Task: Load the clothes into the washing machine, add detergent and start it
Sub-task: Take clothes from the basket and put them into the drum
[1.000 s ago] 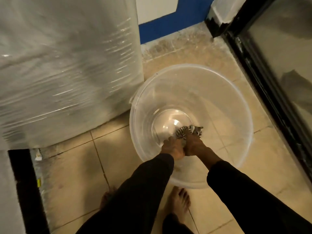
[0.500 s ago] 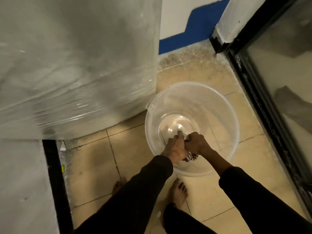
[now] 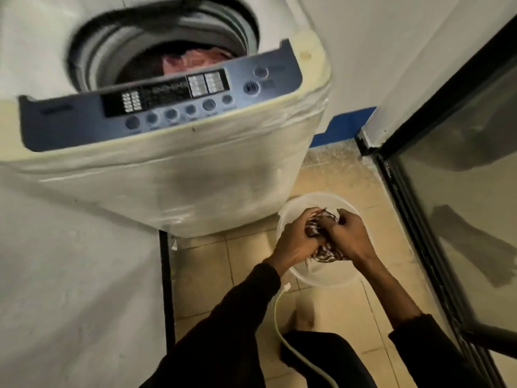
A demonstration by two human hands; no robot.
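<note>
Both hands meet over a clear plastic tub point(image 3: 288, 219) that stands on the tiled floor point(image 3: 212, 275) at about four o'clock in the view, just beside the lower right corner of the washing machine point(image 3: 195, 177). The left hand point(image 3: 296, 239) and the right hand point(image 3: 349, 236) have their fingers closed around one small bundle of brown-and-white patterned cloth point(image 3: 321, 219), which is bunched between them; part of it hangs out below the hands at the tub's near side. Dark sleeves cover both forearms. The machine, a top loader wrapped in clear film, fills the view from nine to twelve o'clock. Its lid is open and the drum point(image 3: 156, 51) shows a pink garment point(image 3: 193, 60) lying inside, with darker laundry beside it. The blue control panel point(image 3: 156, 105) with its row of round buttons faces the camera, motion-blurred. A pale cable with a white plug point(image 3: 286, 288) runs along the floor at six o'clock, the plug lying just at the tub's near rim. A dark-framed glass door point(image 3: 461, 219) stands at three o'clock
</note>
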